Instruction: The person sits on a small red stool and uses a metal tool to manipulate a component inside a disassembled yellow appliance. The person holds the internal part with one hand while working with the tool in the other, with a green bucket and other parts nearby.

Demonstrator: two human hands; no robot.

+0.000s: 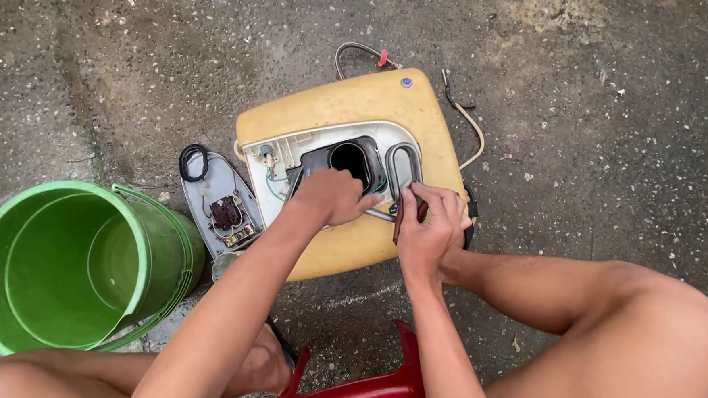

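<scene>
A slim dark red-brown tool handle (406, 214) is gripped in the closed right hand (429, 227), its tip aimed down at the opened centre of the yellowed plastic appliance casing (351, 102) lying flat on the rough concrete ground (601, 99). The left hand (330, 194) is pressed onto the grey inner panel (292, 151) of that casing, fingers curled loosely beside the black round opening (352, 158); whether anything is pinched there cannot be told, though the hold looks meant to steady the shell against the tool's push. Both forearms are reached forward from bent knees, wrists angled inward so the hands meet over the casing's middle. Just right of the opening, a curved metal heating loop (402, 165) is exposed. Loose wires (362, 52) are trailed from the casing's far edge. To the left of the casing, a detached grey cover plate with a small brown circuit part (223, 208) is laid face up, kept within reach. Further left, an empty green plastic bucket (60, 264) is tipped on its side. Nearest the body, a red plastic stool (360, 389) is glimpsed.
</scene>
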